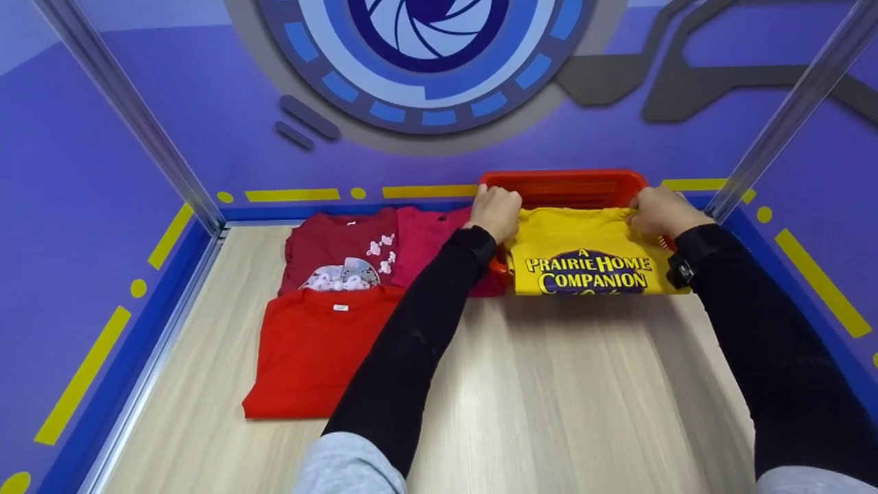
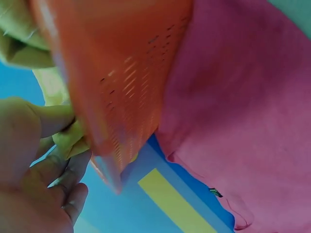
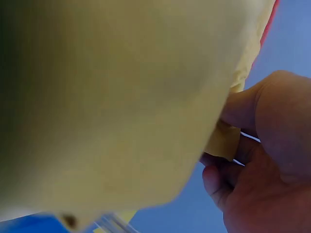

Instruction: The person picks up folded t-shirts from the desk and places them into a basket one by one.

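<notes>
A yellow T-shirt (image 1: 583, 240) with "A Prairie Home Companion" printed on it hangs over the front of a red-orange plastic basket (image 1: 562, 180). My left hand (image 1: 496, 214) pinches the shirt's left upper edge between thumb and fingers; the left wrist view shows that hand (image 2: 43, 155) beside the perforated basket wall (image 2: 121, 82). At the opposite upper edge, my right hand (image 1: 664, 211) pinches the cloth. In the right wrist view, yellow fabric (image 3: 121, 97) fills much of the picture, its edge caught between the thumb and fingers of the right hand (image 3: 262, 141).
Left of the basket lie a folded dark red shirt (image 1: 329, 247) with a printed picture and a folded pink shirt (image 1: 429, 240). A folded bright red shirt (image 1: 315, 357) lies in front of them on the wooden table (image 1: 549, 412). Blue-purple panels (image 1: 171, 110) wall the table's back and sides.
</notes>
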A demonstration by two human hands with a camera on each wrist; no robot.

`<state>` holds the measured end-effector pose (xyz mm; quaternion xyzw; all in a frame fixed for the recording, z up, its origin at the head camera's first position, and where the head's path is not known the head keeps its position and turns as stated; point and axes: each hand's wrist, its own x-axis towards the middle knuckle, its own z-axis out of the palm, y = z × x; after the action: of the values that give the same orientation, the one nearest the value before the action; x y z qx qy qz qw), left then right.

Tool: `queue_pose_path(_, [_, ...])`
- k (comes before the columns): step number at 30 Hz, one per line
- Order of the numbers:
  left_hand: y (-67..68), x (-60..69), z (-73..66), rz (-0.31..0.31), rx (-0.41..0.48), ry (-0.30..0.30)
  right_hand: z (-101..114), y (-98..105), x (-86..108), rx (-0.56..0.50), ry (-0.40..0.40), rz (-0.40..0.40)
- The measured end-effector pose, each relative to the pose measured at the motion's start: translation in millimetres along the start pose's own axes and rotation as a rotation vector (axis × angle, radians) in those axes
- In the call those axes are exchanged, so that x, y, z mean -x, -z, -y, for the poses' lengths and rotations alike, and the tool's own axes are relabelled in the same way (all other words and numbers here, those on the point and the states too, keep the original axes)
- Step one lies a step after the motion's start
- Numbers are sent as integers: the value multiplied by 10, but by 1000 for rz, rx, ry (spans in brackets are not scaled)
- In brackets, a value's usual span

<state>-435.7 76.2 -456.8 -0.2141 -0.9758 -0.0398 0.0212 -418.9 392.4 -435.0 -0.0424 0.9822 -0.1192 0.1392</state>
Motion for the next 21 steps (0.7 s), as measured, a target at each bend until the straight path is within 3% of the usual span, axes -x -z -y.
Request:
queue_pose_path(3, [-52, -21, -11, 18, -23, 0, 8, -18, -36, 26, 20, 15])
queue_pose_path(11, [-133, -72, -12, 43, -85, -38, 34, 31, -147, 61, 56, 154])
queue_pose_path(15, [-135, -104, -31, 28, -128, -68, 58, 53, -211, 115, 82, 141])
queue_pose_path(21, [-223, -161, -91, 17, -163, -43, 75, -12, -233, 178, 111, 90])
